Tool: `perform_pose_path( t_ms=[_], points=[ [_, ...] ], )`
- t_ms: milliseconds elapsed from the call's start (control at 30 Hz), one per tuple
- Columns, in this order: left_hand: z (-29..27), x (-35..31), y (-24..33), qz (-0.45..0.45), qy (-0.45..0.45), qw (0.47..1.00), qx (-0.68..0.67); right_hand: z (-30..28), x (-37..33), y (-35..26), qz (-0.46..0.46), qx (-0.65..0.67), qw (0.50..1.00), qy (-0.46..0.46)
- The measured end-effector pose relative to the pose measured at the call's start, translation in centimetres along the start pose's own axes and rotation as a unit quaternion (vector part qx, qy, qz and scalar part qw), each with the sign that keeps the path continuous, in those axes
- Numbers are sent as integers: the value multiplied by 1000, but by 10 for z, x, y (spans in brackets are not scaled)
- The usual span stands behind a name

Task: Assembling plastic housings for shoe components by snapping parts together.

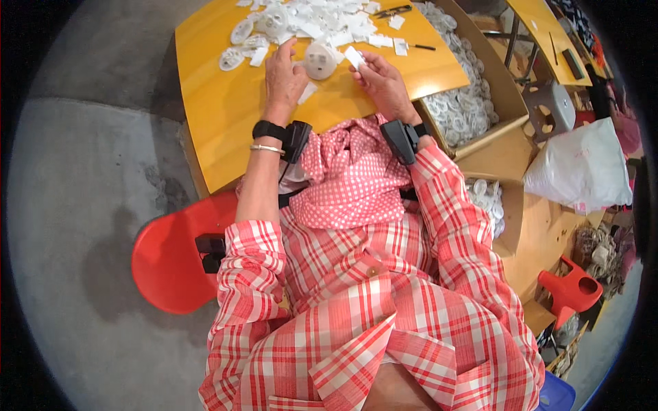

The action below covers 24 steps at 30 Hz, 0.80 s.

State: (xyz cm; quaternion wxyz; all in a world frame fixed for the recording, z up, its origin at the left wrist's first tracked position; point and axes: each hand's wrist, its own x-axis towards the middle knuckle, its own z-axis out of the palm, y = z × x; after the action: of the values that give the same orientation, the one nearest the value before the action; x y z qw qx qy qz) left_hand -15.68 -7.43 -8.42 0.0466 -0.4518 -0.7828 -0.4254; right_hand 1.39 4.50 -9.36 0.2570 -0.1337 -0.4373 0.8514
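A round white plastic disc point(320, 61) with small dark slots lies on the yellow table point(226, 147) between my hands. My left hand point(283, 81) is beside it on the left, fingers apart, with the thumb close to the disc's rim; I cannot tell if they touch. Between the thumb and fingers of my right hand point(385, 83) is a small white rectangular piece point(355, 57), held just right of the disc. Another white piece point(307, 93) lies near my left hand. Beyond both hands spreads a heap of white plastic parts point(301, 20).
Thread snips point(393, 11) and a thin black-handled tool point(421, 47) lie on the table's far right. A cardboard box point(510, 123) of white round parts stands against the right edge. There is a red stool point(164, 257) at left and a white bag point(582, 168) at right.
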Motion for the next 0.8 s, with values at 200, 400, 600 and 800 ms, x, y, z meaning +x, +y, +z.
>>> perform_pose_path(
  t_ms=[200, 400, 600, 800],
  points=[
    [-1, 14, 25, 62, -79, 993, 54, -2, 5, -7, 4, -10, 1000, 16],
    [-9, 14, 32, 27, -56, 996, 59, 0, 10, -5, 1, 8, 1000, 6],
    [-14, -1, 42, -153, -25, 974, -168, -2, 11, -9, 3, 8, 1000, -1],
    [-13, -22, 48, -340, -24, 786, -515, -2, 11, -7, 14, 13, 1000, 18]
  ],
)
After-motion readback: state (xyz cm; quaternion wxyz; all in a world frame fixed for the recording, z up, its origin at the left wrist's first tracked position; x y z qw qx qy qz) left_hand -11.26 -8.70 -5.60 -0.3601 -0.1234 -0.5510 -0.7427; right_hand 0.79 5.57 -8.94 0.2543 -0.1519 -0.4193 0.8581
